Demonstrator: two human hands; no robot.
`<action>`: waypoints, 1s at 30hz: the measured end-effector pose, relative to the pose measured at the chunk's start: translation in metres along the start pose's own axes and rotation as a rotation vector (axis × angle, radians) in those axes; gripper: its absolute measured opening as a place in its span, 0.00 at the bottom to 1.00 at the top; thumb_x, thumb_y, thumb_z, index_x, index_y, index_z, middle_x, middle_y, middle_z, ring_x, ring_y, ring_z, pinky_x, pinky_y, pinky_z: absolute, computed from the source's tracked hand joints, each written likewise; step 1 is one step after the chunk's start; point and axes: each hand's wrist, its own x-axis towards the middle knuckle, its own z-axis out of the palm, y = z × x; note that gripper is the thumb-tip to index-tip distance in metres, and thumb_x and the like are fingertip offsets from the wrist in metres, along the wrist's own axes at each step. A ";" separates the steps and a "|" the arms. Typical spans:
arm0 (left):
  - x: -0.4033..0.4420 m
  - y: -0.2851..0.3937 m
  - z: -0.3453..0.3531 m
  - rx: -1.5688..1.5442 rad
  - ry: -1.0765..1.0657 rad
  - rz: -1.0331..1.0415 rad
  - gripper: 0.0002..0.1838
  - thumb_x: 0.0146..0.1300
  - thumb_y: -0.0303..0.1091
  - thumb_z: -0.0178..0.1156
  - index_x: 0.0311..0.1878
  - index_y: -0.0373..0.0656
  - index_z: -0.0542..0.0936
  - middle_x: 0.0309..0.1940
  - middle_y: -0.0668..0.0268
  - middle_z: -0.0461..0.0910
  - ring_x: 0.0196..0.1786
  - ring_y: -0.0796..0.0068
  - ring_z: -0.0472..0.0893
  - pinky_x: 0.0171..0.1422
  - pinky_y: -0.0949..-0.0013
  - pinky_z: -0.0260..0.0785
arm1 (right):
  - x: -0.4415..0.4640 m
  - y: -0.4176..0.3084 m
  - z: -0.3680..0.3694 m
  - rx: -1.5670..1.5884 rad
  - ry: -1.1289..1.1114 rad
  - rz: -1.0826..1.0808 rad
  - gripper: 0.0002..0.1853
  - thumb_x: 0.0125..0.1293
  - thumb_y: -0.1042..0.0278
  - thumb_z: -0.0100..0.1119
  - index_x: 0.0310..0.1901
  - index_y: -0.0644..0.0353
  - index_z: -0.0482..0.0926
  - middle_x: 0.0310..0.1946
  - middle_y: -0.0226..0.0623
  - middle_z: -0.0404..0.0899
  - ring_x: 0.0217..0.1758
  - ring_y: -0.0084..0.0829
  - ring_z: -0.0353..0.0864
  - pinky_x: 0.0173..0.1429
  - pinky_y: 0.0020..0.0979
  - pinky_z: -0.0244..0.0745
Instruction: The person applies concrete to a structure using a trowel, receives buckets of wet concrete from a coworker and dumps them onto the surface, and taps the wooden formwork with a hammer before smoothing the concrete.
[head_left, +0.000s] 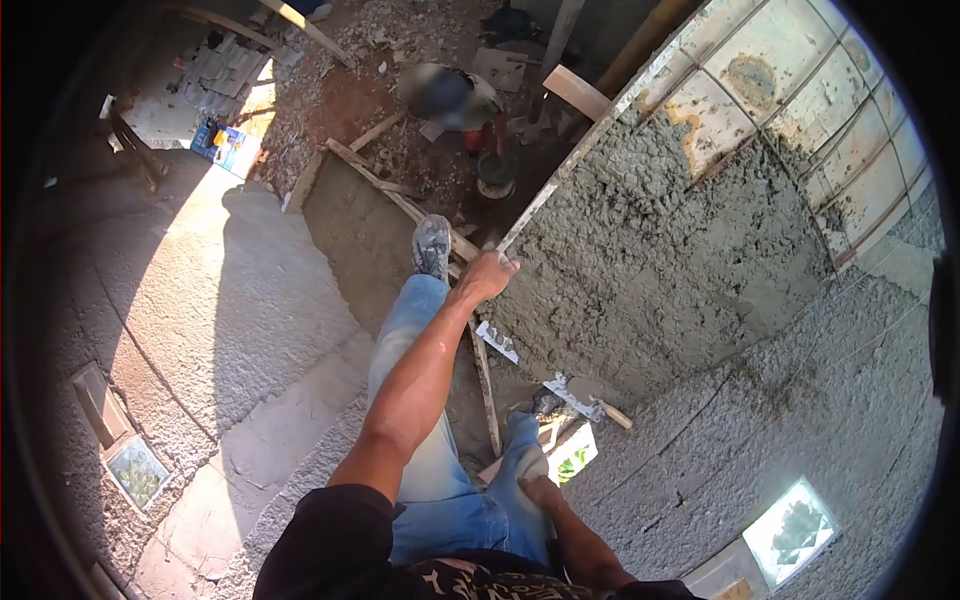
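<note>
My left hand [488,274] is closed around the lower end of a long wooden board [560,180], which edges a slab of wet concrete [660,260]. My right hand [541,492] rests by my bent right knee, its fingers mostly hidden. Between my legs and the concrete lies a cement-smeared trowel [572,396] with a wooden handle [615,414]. Closer to my left hand is a flat, cement-splashed metal blade [497,342]. My left shoe [431,247] is on the narrow timber framing [487,385].
Steel bars [735,100] cross pale panels at upper right. Below, a person [445,95] is near a bucket [495,176] on rubble-strewn ground. Rough walls [270,300] flank me, with small windows [790,533]. A blue-and-white bag [228,147] lies at upper left.
</note>
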 end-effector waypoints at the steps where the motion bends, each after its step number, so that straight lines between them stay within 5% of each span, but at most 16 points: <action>1: 0.003 -0.001 0.002 0.060 -0.011 0.023 0.26 0.66 0.51 0.57 0.52 0.34 0.78 0.49 0.43 0.80 0.57 0.44 0.77 0.60 0.51 0.68 | 0.013 0.007 0.009 -0.065 0.054 0.003 0.40 0.68 0.34 0.41 0.54 0.73 0.75 0.58 0.66 0.71 0.64 0.54 0.71 0.67 0.44 0.66; 3: -0.001 0.007 -0.011 0.102 -0.099 0.030 0.31 0.66 0.52 0.57 0.59 0.33 0.74 0.56 0.41 0.76 0.62 0.43 0.73 0.64 0.51 0.66 | 0.016 0.002 0.010 -0.127 0.104 0.006 0.38 0.69 0.36 0.40 0.51 0.72 0.77 0.57 0.66 0.72 0.63 0.55 0.72 0.66 0.45 0.67; 11: 0.008 0.003 -0.022 0.125 -0.024 -0.005 0.27 0.65 0.52 0.58 0.54 0.36 0.77 0.51 0.46 0.80 0.58 0.47 0.77 0.60 0.52 0.68 | 0.008 -0.020 -0.002 -0.037 0.189 0.100 0.36 0.65 0.40 0.48 0.58 0.69 0.73 0.57 0.59 0.75 0.64 0.51 0.74 0.67 0.43 0.67; 20: 0.003 0.002 -0.045 -0.087 0.333 -0.005 0.27 0.64 0.51 0.61 0.48 0.30 0.80 0.47 0.44 0.82 0.55 0.45 0.79 0.58 0.54 0.68 | 0.013 -0.013 -0.005 -0.021 0.166 0.103 0.35 0.66 0.40 0.46 0.56 0.69 0.74 0.57 0.58 0.75 0.63 0.52 0.73 0.67 0.43 0.67; 23: 0.007 -0.003 -0.046 -0.117 0.362 0.031 0.26 0.64 0.48 0.60 0.55 0.33 0.76 0.45 0.49 0.83 0.51 0.53 0.82 0.56 0.57 0.71 | -0.005 -0.026 -0.014 -0.130 0.164 0.039 0.34 0.67 0.39 0.44 0.55 0.68 0.74 0.57 0.57 0.74 0.62 0.53 0.74 0.66 0.45 0.69; 30: 0.003 0.001 -0.055 -0.148 0.333 -0.054 0.29 0.65 0.46 0.60 0.61 0.33 0.70 0.51 0.46 0.80 0.56 0.49 0.79 0.62 0.55 0.69 | 0.026 -0.002 0.003 -0.209 0.238 -0.065 0.32 0.70 0.39 0.39 0.52 0.64 0.76 0.52 0.58 0.76 0.57 0.54 0.76 0.63 0.46 0.70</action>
